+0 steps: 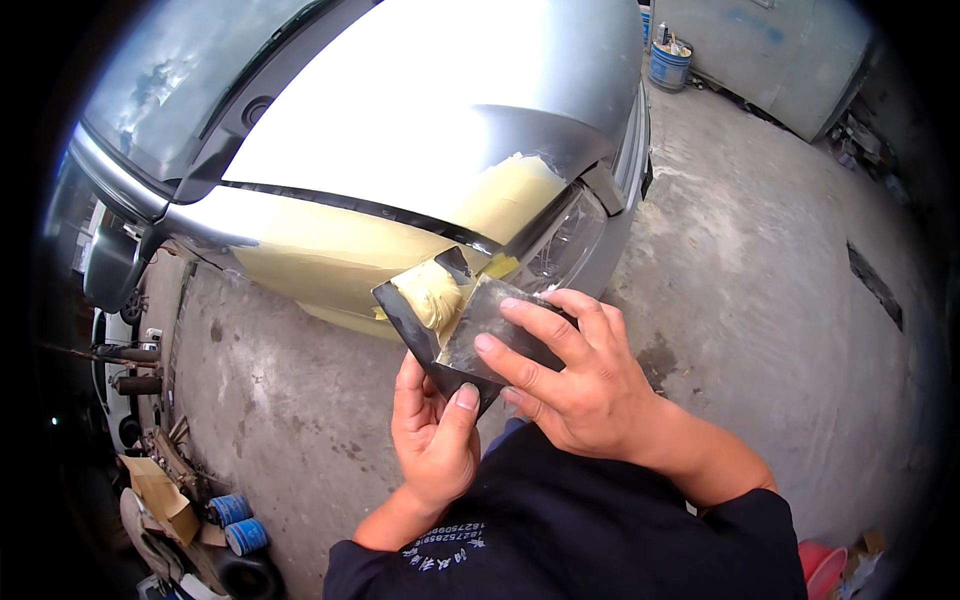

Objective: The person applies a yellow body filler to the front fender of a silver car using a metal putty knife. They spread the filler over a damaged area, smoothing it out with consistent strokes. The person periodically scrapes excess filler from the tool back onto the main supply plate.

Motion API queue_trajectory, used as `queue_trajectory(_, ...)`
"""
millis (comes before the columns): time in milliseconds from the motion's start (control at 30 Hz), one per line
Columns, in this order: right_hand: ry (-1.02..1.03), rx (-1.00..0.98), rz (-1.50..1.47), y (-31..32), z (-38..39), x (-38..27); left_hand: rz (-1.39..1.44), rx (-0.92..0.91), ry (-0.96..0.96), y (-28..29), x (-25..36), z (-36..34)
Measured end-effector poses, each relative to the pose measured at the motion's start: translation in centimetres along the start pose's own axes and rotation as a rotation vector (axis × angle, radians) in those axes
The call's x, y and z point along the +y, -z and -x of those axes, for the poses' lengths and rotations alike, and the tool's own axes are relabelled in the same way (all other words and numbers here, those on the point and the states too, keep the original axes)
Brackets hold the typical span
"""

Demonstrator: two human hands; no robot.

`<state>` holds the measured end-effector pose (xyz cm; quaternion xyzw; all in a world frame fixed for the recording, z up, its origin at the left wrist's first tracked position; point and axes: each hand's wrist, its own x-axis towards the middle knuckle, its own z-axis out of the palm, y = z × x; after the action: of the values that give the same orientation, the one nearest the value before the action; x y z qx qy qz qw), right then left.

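My left hand (436, 430) grips the lower edge of a dark flat board (404, 322), thumb on top. A mound of pale yellow body filler (432, 298) sits on the board's far part. In my right hand (577, 375) is a flat grey spreader (490, 322), two fingers pressed on its upper face. The spreader lies over the board, its left edge against the filler. Just beyond my hands is a silver car's front fender (320, 250), largely coated in smooth yellow filler. Another yellow patch (512, 195) covers the hood corner above the headlight (565, 240).
The side mirror (118, 265) sticks out at the left. Blue cans (245, 536), a cardboard box (160, 498) and clutter lie on the concrete floor (290, 450) at lower left. A blue bucket (670, 65) stands by a grey panel (780, 55) at far right.
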<state>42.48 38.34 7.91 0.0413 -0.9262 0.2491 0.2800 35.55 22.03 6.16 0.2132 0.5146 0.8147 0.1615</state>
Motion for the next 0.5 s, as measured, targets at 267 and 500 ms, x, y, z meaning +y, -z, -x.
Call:
queue_trajectory(267,-0.214,-0.006,0.132,-0.1,-0.4,5.2,-0.235,-0.048,-0.380,3.7,0.0,0.0)
queue_trajectory(500,-0.043,-0.043,0.374,0.0,-5.6,6.4,-0.055,0.061,-0.133,4.1,-0.5,0.8)
